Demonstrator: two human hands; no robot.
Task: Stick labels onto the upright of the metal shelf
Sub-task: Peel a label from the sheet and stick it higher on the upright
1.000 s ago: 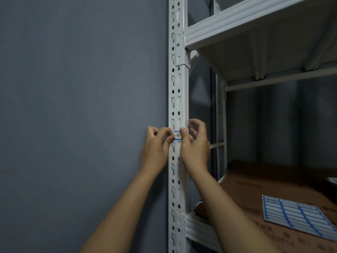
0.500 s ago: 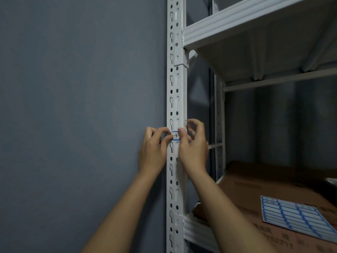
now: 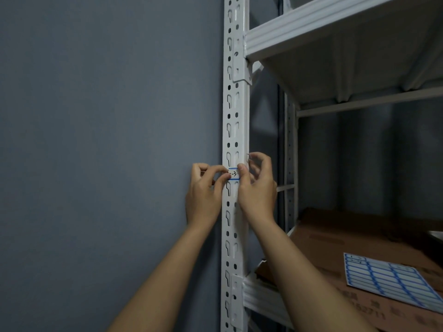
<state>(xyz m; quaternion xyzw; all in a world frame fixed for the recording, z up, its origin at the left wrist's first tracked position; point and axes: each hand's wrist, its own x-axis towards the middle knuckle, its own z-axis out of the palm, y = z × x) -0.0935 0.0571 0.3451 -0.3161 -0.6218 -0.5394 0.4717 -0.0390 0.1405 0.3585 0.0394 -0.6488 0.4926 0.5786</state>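
On the upright (image 3: 233,130), left hand (image 3: 203,195) and right hand (image 3: 257,190) thumbs pin the label (image 3: 233,174).

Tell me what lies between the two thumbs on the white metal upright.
Head view: a small white blue-edged label on the white perforated metal upright.

Under both thumbs, the upright (image 3: 234,130) is white-painted metal with a slight sheen (punched with slots). The label (image 3: 233,173) between the hands looks like smooth paper. Right of the right hand (image 3: 257,188), matt brown cardboard (image 3: 335,238) carries a glossy label sheet (image 3: 393,281).
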